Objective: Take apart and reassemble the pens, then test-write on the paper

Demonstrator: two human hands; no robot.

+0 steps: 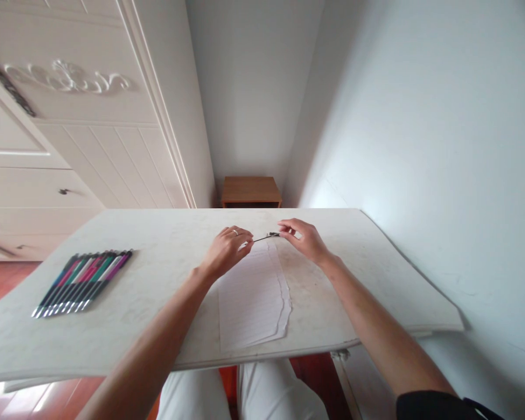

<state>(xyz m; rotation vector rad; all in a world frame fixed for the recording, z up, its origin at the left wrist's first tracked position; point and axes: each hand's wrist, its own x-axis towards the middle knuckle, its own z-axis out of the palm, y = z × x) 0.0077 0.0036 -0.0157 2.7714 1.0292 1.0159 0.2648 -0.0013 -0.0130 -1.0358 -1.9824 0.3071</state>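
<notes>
My left hand (226,249) and my right hand (303,238) meet over the far middle of a white table (157,245). Both pinch the ends of a thin dark pen refill or pen part (266,236) held level between them. My left hand wears a ring and its fingers are curled. Beneath the hands lies a torn sheet of lined paper (251,297), its right edge ragged.
A row of several coloured pens (83,281) lies side by side at the table's left. A white cupboard (70,128) stands to the left, a white wall to the right, a small wooden stand (251,191) beyond the table. My white-trousered legs show below the table's edge.
</notes>
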